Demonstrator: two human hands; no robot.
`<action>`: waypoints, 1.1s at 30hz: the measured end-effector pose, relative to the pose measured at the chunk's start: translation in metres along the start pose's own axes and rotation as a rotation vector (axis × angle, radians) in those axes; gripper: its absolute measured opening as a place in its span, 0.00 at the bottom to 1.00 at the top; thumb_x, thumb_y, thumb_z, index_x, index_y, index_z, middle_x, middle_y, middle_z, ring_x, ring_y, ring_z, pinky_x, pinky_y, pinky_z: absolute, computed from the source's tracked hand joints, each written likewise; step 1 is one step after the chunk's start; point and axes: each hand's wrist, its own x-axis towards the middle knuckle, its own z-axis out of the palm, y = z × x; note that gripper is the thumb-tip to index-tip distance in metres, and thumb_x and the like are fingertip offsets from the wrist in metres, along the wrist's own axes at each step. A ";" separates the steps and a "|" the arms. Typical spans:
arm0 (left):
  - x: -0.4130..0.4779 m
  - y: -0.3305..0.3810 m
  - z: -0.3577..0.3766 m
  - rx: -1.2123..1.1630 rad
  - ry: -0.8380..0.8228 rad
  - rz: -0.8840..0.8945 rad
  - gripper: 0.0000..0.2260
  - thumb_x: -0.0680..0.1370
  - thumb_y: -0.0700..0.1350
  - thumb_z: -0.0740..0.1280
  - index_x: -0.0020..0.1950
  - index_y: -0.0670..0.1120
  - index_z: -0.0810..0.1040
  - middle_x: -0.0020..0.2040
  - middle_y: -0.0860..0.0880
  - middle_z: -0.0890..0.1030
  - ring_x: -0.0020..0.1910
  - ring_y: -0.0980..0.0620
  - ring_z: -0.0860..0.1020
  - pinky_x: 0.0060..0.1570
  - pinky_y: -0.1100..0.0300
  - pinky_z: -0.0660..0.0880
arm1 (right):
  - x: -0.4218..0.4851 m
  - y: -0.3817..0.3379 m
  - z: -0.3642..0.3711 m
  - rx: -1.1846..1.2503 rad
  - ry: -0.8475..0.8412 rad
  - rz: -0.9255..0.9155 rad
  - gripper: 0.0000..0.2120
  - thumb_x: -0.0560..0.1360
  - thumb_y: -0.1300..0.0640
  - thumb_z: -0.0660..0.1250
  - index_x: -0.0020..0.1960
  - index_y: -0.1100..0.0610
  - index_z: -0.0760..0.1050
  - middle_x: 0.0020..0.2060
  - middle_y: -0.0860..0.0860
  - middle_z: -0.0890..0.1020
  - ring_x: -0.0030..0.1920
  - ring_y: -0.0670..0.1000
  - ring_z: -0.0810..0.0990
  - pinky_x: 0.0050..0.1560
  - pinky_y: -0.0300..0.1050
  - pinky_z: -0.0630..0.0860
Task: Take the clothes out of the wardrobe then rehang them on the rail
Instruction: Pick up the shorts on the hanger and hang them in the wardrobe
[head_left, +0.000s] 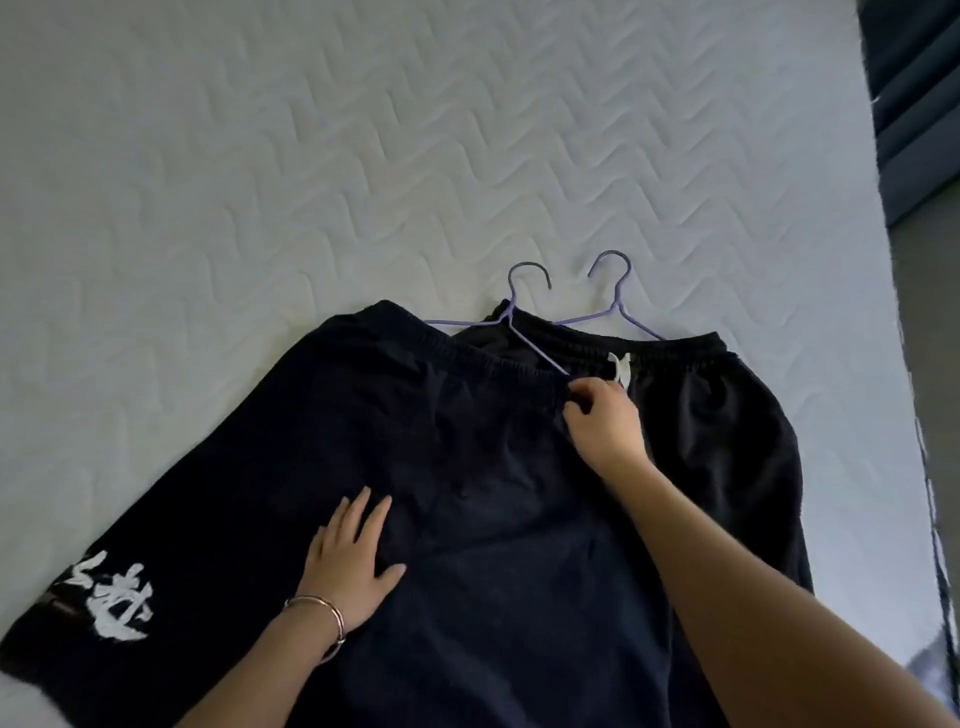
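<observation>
Dark navy fabric garments, two pairs of loose shorts or trousers with elastic waistbands, lie flat and overlapping on a white quilted mattress (363, 156). The left garment with a white brush-style print near its hem (311, 441) lies partly over the right garment with a white drawstring (727, 441). Two thin lilac wire hangers sit at the waistbands: the left hanger (519, 291) and the right hanger (615, 291), hooks pointing away from the person.

The left hand (348, 566) lies flat and open on the left garment, pinning it. The right hand (602, 415) is closed in a pinch at the left garment's waistband, at the point where a hanger arm disappears under the cloth.

Procedure, as judged: keep the flat hand pressing so the fabric does not drag; work the waistband along the hanger arm with the pinching fingers; keep the two hangers from tangling.

Limitations: the hangers' lower bars are covered by fabric. Whether the pinch holds cloth, wire or both cannot be told. The wardrobe and rail are out of view. Garment hems are cut off at the frame's bottom edge.
</observation>
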 end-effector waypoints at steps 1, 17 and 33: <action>0.004 -0.005 0.005 -0.020 0.008 0.009 0.34 0.77 0.57 0.59 0.76 0.54 0.43 0.77 0.52 0.40 0.76 0.49 0.40 0.75 0.51 0.47 | 0.018 -0.006 0.006 -0.031 0.005 -0.029 0.18 0.75 0.61 0.60 0.65 0.59 0.71 0.64 0.56 0.73 0.64 0.57 0.71 0.64 0.46 0.67; -0.008 -0.032 -0.017 0.063 -0.108 0.117 0.27 0.79 0.51 0.58 0.75 0.55 0.51 0.77 0.53 0.50 0.76 0.53 0.51 0.71 0.57 0.59 | 0.018 -0.062 -0.009 -0.100 0.134 -0.175 0.11 0.77 0.52 0.62 0.52 0.55 0.80 0.46 0.50 0.76 0.49 0.53 0.75 0.45 0.44 0.67; -0.220 0.001 -0.327 -0.285 0.778 0.509 0.20 0.78 0.47 0.61 0.70 0.47 0.67 0.70 0.48 0.68 0.70 0.50 0.65 0.68 0.61 0.59 | -0.249 -0.225 -0.153 0.017 0.229 -0.795 0.07 0.75 0.54 0.66 0.48 0.53 0.83 0.37 0.42 0.74 0.40 0.47 0.76 0.46 0.51 0.75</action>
